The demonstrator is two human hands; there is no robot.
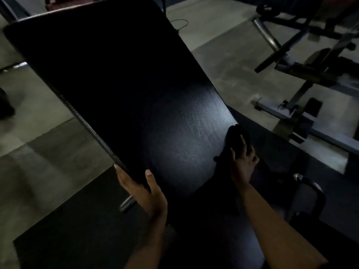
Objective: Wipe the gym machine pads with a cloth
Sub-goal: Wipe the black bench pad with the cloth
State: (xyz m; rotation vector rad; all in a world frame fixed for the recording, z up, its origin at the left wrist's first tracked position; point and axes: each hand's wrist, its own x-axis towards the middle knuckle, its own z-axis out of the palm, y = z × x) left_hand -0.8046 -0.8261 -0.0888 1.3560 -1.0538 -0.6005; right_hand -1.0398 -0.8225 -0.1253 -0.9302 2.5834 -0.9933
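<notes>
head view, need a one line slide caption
Left hand steadies the black pad edge while the right hand presses a dark cloth on it.

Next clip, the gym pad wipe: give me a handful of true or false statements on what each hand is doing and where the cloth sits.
1. The left hand grips the lower left edge of the black pad. True.
2. The right hand is empty. False: it presses a dark cloth against the pad.
3. The cloth sits near the pad's right edge. True.
4. The cloth is white. False: it is dark, nearly matching the pad.
5. Other gym equipment stands on the floor to the right. True.
</notes>
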